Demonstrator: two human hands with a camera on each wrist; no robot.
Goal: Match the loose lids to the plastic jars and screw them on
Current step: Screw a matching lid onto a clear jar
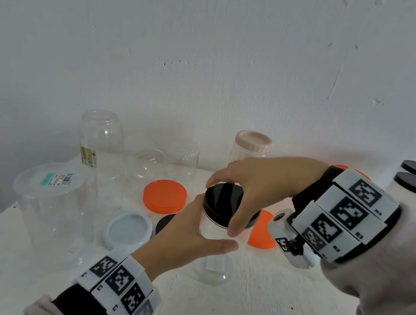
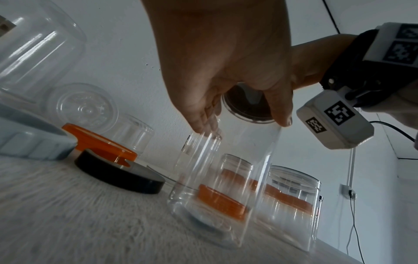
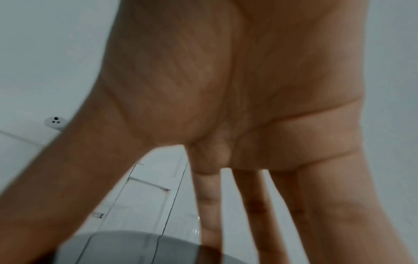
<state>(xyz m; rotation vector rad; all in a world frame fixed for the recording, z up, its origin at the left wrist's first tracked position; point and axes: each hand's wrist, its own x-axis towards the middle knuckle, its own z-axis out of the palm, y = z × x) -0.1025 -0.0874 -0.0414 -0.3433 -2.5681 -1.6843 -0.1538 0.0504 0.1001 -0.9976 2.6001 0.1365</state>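
Orange lids (image 1: 164, 195) and clear jars (image 1: 100, 135) ring the held jar (image 1: 217, 231).

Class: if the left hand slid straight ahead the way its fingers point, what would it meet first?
It already meets it: the left hand grips the clear jar under the black lid. Beyond lies probably an orange lid; depth unclear.

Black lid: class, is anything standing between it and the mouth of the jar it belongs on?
Nothing visible. The black lid already sits on the clear jar; the right hand grips its rim while the left hand holds the jar.
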